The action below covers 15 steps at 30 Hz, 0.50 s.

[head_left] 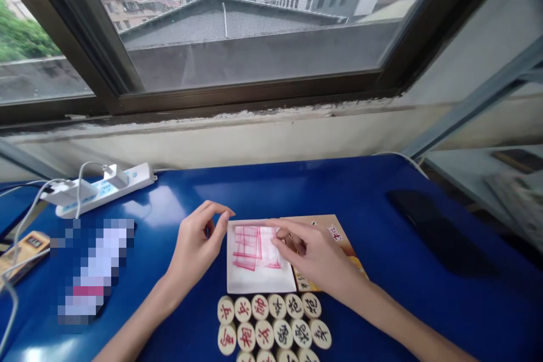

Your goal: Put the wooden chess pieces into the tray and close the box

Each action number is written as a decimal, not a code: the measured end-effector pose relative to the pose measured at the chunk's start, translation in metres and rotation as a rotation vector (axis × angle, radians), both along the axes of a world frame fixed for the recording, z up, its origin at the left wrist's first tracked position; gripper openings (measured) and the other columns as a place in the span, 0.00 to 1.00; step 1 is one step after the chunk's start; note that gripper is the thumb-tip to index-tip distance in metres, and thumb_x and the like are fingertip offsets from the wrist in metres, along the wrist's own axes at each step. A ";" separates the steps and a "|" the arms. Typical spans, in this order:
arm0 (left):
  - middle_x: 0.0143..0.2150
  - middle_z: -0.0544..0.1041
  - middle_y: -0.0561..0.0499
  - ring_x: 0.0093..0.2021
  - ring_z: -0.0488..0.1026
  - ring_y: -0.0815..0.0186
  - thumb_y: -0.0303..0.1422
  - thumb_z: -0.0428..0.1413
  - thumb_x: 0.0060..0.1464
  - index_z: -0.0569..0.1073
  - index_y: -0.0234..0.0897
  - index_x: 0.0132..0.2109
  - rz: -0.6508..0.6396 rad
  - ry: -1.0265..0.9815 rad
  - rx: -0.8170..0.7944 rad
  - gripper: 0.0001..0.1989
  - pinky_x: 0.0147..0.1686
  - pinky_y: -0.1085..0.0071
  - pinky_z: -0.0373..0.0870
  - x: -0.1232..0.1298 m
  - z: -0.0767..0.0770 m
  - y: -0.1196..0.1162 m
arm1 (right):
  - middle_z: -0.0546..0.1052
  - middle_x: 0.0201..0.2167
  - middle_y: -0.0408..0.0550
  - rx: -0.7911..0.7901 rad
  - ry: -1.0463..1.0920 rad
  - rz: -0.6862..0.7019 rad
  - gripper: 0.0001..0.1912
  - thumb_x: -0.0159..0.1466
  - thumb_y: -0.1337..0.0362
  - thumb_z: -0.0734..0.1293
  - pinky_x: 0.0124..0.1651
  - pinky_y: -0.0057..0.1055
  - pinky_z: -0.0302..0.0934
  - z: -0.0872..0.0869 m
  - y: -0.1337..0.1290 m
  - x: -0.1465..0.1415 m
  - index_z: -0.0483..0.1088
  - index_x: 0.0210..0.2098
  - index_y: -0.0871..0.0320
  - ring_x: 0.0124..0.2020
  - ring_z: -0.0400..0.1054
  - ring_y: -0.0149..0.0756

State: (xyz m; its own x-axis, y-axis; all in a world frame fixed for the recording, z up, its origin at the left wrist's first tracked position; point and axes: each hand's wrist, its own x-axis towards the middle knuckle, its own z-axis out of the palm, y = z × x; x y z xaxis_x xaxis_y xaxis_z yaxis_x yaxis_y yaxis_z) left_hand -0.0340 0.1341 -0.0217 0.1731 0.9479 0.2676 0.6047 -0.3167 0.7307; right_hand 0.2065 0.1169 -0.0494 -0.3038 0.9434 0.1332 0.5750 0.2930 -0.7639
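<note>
A shallow white box [261, 283] lies on the blue table with a folded, whitish sheet printed with red lines [247, 246] inside it. At the box's far left corner is my left hand [199, 243], thumb and forefinger tips pressed together; whether anything is between them I cannot make out. My right hand [318, 254] reaches over the box's right side, thumb above the sheet and forefinger along the far rim, their tips apart and the other fingers curled. Under that hand is a tan printed box lid [328, 223], partly covered. Round Chinese chess pieces [260, 306] with red and black characters stand in rows before the box.
A white power strip [136, 178] with plugs and cables lies at the back left. Nearer are a pixelated phone-like object [97, 271] and a small box [25, 254]. A dark, flat object [436, 232] rests on the right. The window [254, 79] rises behind the table.
</note>
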 end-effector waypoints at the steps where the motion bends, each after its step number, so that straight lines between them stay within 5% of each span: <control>1: 0.37 0.77 0.52 0.24 0.64 0.72 0.38 0.50 0.68 0.77 0.39 0.40 0.001 0.003 0.002 0.13 0.28 0.72 0.62 -0.001 -0.001 0.001 | 0.79 0.29 0.41 0.037 -0.027 -0.016 0.18 0.68 0.62 0.62 0.25 0.27 0.59 0.000 0.000 0.000 0.76 0.54 0.50 0.23 0.67 0.29; 6: 0.38 0.78 0.51 0.25 0.65 0.72 0.37 0.50 0.68 0.77 0.38 0.40 0.012 0.008 0.022 0.13 0.28 0.71 0.62 -0.002 0.001 0.002 | 0.83 0.40 0.44 0.361 -0.196 -0.147 0.15 0.71 0.62 0.63 0.33 0.31 0.67 -0.004 -0.002 0.003 0.75 0.53 0.53 0.38 0.78 0.37; 9: 0.38 0.78 0.51 0.24 0.64 0.72 0.37 0.50 0.67 0.78 0.38 0.40 0.032 0.002 0.062 0.13 0.27 0.72 0.61 -0.003 0.007 0.003 | 0.83 0.38 0.45 0.593 -0.278 -0.157 0.11 0.72 0.64 0.62 0.37 0.33 0.68 0.000 0.002 0.005 0.77 0.47 0.56 0.38 0.77 0.37; 15: 0.35 0.78 0.53 0.24 0.66 0.73 0.35 0.53 0.67 0.77 0.39 0.39 0.044 -0.023 0.183 0.10 0.25 0.74 0.62 -0.013 0.028 -0.011 | 0.82 0.39 0.46 0.693 -0.127 -0.158 0.09 0.69 0.71 0.64 0.43 0.35 0.69 0.026 -0.013 0.018 0.74 0.46 0.55 0.38 0.76 0.35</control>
